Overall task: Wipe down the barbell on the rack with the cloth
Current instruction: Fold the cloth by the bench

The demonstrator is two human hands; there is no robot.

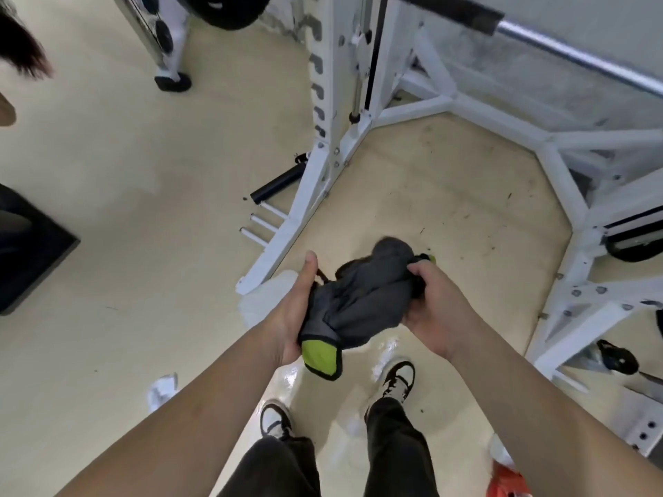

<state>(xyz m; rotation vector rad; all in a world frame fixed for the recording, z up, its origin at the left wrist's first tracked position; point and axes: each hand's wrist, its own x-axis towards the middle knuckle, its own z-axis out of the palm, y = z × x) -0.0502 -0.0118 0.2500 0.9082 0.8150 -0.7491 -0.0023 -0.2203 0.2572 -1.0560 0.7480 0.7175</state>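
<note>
The pale floor [125,174] filled most of the frame, with the white rack [333,102] rising through the upper middle, its top cut off. The barbell [574,55] crossed the upper right corner, blurred and running off the edge. At lower centre hung the bunched cloth [362,299], dark grey with one lime corner drooping. The right hand [437,310] gripped its right end with curled fingers. The left hand [290,317] held its left end, thumb straight, fingers hidden beneath the fabric.
</note>
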